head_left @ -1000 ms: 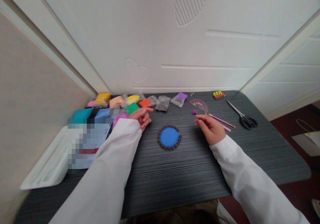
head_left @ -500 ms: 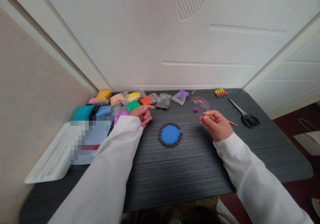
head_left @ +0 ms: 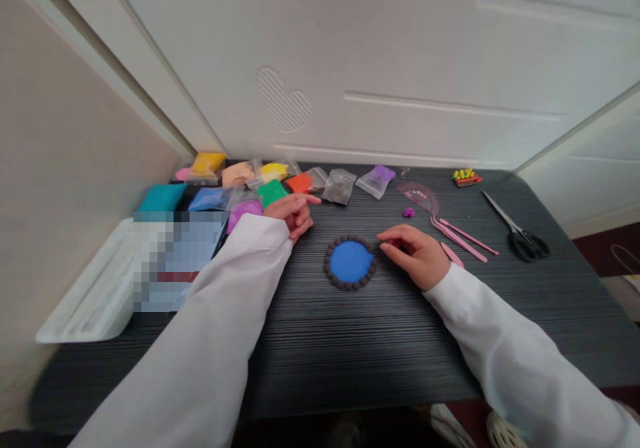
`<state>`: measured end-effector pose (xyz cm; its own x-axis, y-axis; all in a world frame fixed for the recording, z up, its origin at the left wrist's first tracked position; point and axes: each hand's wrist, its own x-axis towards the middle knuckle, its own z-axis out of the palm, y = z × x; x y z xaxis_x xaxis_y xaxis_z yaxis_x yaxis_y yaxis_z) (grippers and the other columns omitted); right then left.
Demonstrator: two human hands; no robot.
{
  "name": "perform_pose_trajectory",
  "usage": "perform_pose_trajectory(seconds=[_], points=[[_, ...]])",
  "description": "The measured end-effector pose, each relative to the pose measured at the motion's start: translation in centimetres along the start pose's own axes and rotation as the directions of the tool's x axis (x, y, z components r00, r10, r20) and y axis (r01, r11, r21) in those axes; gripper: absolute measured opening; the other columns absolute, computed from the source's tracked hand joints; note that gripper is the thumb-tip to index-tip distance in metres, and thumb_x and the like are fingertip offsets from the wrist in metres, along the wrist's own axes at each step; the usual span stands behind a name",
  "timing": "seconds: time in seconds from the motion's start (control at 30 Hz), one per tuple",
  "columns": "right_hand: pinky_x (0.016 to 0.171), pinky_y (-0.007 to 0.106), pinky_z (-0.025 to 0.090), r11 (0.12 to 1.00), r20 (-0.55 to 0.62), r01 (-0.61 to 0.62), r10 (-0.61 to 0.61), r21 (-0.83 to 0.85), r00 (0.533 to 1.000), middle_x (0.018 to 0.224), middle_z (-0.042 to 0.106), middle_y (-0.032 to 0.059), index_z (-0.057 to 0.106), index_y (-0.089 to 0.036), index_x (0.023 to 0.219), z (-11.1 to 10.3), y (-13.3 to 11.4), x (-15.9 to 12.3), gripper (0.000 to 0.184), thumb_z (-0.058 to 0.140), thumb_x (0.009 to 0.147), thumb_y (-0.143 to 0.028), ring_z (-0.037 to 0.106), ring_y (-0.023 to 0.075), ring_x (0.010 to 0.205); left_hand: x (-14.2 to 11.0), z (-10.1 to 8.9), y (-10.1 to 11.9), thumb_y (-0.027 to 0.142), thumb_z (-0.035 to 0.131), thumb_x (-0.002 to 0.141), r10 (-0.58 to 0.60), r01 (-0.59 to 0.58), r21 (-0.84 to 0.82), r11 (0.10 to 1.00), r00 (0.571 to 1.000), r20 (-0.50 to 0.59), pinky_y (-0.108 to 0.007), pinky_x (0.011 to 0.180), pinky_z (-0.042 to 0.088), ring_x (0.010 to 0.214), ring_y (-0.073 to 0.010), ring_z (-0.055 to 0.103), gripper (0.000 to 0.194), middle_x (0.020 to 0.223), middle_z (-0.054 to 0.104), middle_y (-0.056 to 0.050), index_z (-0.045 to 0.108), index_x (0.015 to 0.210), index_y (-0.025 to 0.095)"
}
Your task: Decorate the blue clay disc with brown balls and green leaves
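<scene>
A flat blue clay disc (head_left: 350, 261) ringed with small dark balls lies in the middle of the dark table (head_left: 380, 348). My right hand (head_left: 416, 255) rests on the table just right of the disc, fingers stretched toward its rim, with nothing in them. My left hand (head_left: 293, 213) rests on its side left of the disc, beside a green clay bag (head_left: 271, 192). Its index finger points right, the other fingers are loosely bent, and I see nothing in it. Both arms wear white sleeves.
Several small bags of coloured clay (head_left: 235, 176) line the back left. A white tray (head_left: 95, 295) sits at the left edge. Pink tools (head_left: 457, 235), a pink protractor (head_left: 423, 196), a tiny purple piece (head_left: 409, 212) and black scissors (head_left: 520, 235) lie to the right. A white door stands behind.
My right hand has moved left from the pink tools to the blue disc and its fingers have stretched out from a pinch. The view has tilted down slightly. My left hand has stayed put.
</scene>
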<state>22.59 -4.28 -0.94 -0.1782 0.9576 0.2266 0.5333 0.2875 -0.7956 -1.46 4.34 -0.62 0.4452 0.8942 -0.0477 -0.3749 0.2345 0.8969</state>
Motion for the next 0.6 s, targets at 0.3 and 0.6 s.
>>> perform_pose_trajectory(seconds=[0.3, 0.6], points=[[0.071, 0.029, 0.045, 0.987, 0.079, 0.072, -0.061, -0.143, 0.995, 0.086, 0.060, 0.0038, 0.060, -0.022, 0.090, -1.0, -0.7, -0.3, 0.017, 0.053, 0.074, -0.023, 0.055, 0.0148, 0.080, -0.1, 0.6, 0.8, 0.014, 0.034, 0.081, -0.065, 0.065, -0.014, 0.998, 0.995, -0.073, -0.021, 0.041, 0.032, 0.024, -0.0029, 0.031, 0.026, 0.039, 0.038, 0.005, 0.059, 0.075, 0.011], [0.075, 0.029, 0.045, 0.987, 0.086, -0.043, 0.057, -0.152, 0.995, 0.090, 0.062, 0.0032, 0.057, -0.022, 0.097, -1.2, -0.6, -0.6, 0.021, 0.048, 0.078, -0.023, 0.057, 0.0148, 0.084, -0.2, 0.8, 1.4, 0.013, 0.033, 0.079, -0.150, 0.149, -0.010, 0.989, 0.981, -0.127, -0.021, 0.039, 0.032, 0.027, -0.0041, 0.031, 0.027, 0.041, 0.036, 0.004, 0.060, 0.075, 0.012]])
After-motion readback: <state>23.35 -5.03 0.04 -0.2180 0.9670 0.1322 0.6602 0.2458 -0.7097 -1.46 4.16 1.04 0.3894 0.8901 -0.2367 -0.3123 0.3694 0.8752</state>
